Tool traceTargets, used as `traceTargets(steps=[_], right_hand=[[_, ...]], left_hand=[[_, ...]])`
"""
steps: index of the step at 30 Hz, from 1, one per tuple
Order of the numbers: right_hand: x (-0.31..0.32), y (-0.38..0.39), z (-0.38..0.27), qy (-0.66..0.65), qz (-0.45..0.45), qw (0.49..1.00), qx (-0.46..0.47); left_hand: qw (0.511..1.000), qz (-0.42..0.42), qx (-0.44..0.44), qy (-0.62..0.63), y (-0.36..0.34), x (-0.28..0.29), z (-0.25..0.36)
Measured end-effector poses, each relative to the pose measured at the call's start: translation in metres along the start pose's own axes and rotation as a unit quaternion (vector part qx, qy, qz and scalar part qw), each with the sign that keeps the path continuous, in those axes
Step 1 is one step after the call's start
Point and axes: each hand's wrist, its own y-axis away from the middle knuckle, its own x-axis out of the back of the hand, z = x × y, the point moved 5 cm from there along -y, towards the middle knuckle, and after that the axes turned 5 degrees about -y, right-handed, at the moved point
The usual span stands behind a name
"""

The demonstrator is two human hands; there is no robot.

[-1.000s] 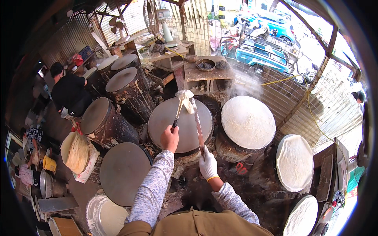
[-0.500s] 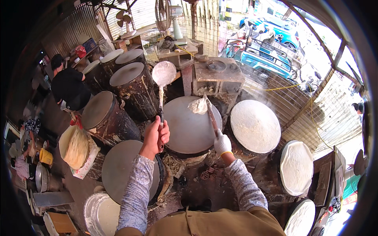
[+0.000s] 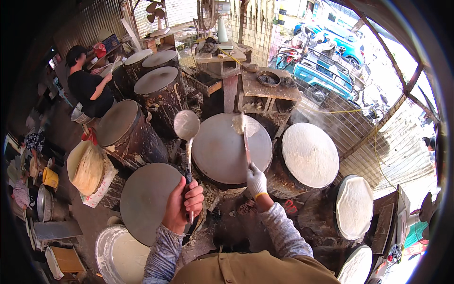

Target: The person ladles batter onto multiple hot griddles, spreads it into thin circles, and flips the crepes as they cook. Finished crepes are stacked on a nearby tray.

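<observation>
My left hand [image 3: 183, 203] is closed round the dark handle of a ladle [image 3: 187, 125], its pale, batter-smeared bowl held up left of the middle griddle. In a white glove, my right hand [image 3: 257, 181] grips a long-handled spatula [image 3: 246, 145]. The spatula's batter-coated far end lies over the far part of the round grey griddle [image 3: 222, 158], where a thin wet patch of batter [image 3: 251, 126] shows. The rest of that griddle is bare. To the right, another griddle bears a pale sheet of batter [image 3: 310, 154].
A bare griddle [image 3: 149, 201] stands near left, beside a large tub of batter [image 3: 124, 255]. Folded flatbreads [image 3: 89, 170] are stacked farther left. A co-worker in black [image 3: 90, 85] stands beyond. More sheets of batter [image 3: 354, 207] lie at right.
The lump of batter at the spatula's end is now a thin smear on the griddle. My left hand and the ladle have come lower and nearer. The co-worker has straightened up.
</observation>
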Motion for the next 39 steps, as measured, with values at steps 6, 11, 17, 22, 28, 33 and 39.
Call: traceTargets(steps=[6,11,17,22,28,33,39], right_hand=[[0.000,-0.024,-0.039,0.003,-0.039,0.999,-0.027],[0.055,-0.014,0.006,0.078,0.013,0.997,-0.018],[-0.005,-0.036,-0.029,0.030,-0.051,0.997,0.048],[0.074,-0.063,0.041,0.036,-0.007,0.999,0.019],[0.011,-0.052,-0.025,0.028,-0.136,0.989,0.042],[0.091,-0.099,0.020,-0.003,-0.105,0.994,-0.017],[0.034,-0.081,-0.004,0.029,-0.235,0.967,0.096]], left_hand=[[1.000,0.006,0.023,-0.011,0.014,-0.005,-0.001],[0.998,0.042,0.005,-0.037,0.041,0.002,0.005],[0.997,0.058,0.040,-0.008,0.032,0.002,-0.008],[0.996,0.056,-0.004,-0.074,0.047,0.003,-0.007],[0.997,0.066,-0.019,-0.020,0.031,0.007,-0.032],[0.989,0.101,-0.061,-0.087,0.040,0.011,-0.045],[0.988,0.126,-0.089,-0.012,0.025,0.019,-0.072]])
